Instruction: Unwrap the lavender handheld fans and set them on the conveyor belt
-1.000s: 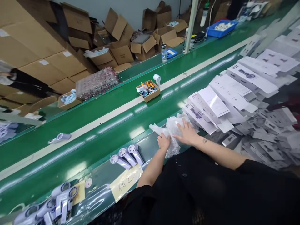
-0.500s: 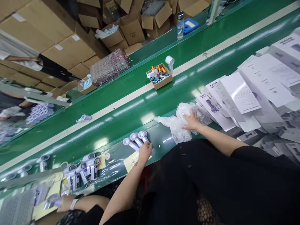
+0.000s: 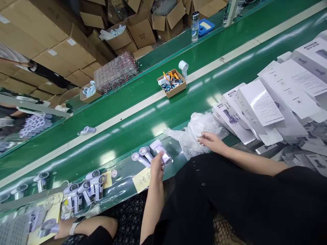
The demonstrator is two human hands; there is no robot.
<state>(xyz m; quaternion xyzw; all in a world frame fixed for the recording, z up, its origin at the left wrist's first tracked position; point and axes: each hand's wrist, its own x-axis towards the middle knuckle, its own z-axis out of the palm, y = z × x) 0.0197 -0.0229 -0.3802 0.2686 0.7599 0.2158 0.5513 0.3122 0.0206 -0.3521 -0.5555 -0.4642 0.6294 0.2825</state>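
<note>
In my left hand (image 3: 157,166) is a pale lilac handheld fan (image 3: 161,149), gripped by its handle and lifted at an angle over the bench edge. Two more handheld fans (image 3: 142,156) lie just left of it, their round heads toward the belt. A yellow paper note (image 3: 142,179) with handwriting is beneath them. My right hand (image 3: 211,140) pinches the edge of a clear bubble-wrap bag (image 3: 190,136), part of a crumpled pile on the bench. The pinching fingertips are partly hidden.
White printed boxes (image 3: 255,102) stand in rows at right. Across the green belt (image 3: 127,122) sits a small carton (image 3: 176,89) of parts with an upright fan (image 3: 183,68) beside it. At lower left a co-worker's hand (image 3: 63,227) holds a fan near several others (image 3: 87,187).
My left hand has picked up the rightmost of the three fans and turned it. My right hand has drawn back slightly from on top of the bags to a pinch at one edge.
</note>
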